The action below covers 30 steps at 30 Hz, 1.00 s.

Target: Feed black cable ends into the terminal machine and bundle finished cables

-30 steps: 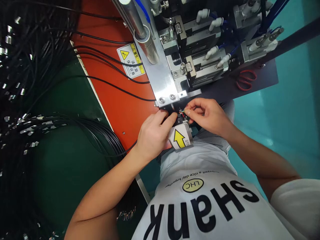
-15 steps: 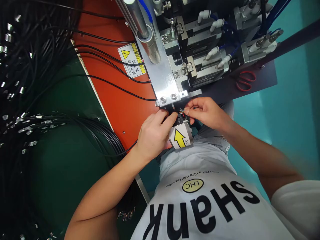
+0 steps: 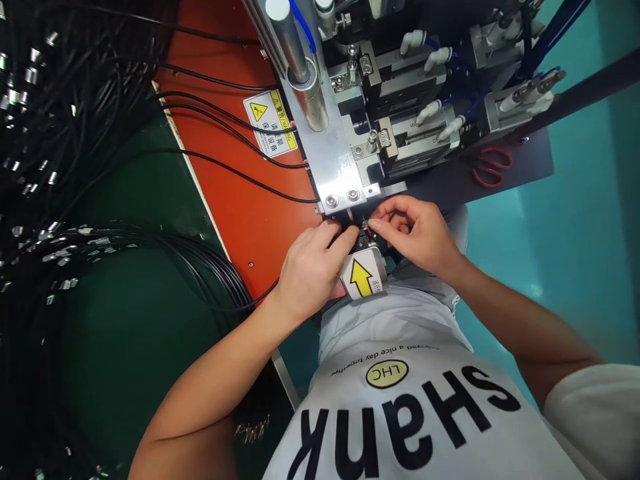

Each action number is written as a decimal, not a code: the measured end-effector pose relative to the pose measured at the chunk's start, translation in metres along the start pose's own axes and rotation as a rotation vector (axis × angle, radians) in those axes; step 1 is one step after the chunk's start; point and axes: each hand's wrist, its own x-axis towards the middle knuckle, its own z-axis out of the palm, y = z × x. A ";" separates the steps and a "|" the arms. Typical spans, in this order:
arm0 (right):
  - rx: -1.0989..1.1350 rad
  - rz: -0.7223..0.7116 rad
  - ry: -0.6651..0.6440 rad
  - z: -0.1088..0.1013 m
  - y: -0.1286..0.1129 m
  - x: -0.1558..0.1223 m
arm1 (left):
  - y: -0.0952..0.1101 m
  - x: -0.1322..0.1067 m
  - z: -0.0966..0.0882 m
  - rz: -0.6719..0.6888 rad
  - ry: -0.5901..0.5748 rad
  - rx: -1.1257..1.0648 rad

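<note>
Surface [image 3: 240, 220] is orange-red sheet, teal floor [image 3: 575, 227] beside; left hand [image 3: 310, 270] and right hand [image 3: 423, 233] both pinch tiny red-wired black plug [image 3: 367, 229].

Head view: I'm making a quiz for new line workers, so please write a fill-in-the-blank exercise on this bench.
The label by the left hand and the right hand, which pinches thin wires, bears a ____ arrow.
The scissors on the dark plate have ____ handles.
The warning sticker shows a yellow ____.
Missing words: yellow; red; triangle.
</note>
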 end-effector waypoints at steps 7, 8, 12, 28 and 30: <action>0.081 0.002 0.007 0.016 0.009 -0.003 | 0.000 -0.001 0.000 0.005 -0.001 0.015; 0.094 0.000 0.011 0.017 0.009 -0.003 | 0.000 -0.001 0.000 0.002 0.001 0.015; 0.118 -0.002 0.022 0.019 0.010 -0.004 | 0.000 -0.001 0.001 -0.015 0.008 -0.010; -0.020 0.016 0.028 0.011 0.001 -0.005 | 0.002 -0.001 0.001 -0.039 0.013 -0.044; -0.109 -0.092 0.085 0.012 -0.006 -0.007 | 0.002 -0.002 0.002 -0.036 0.009 -0.045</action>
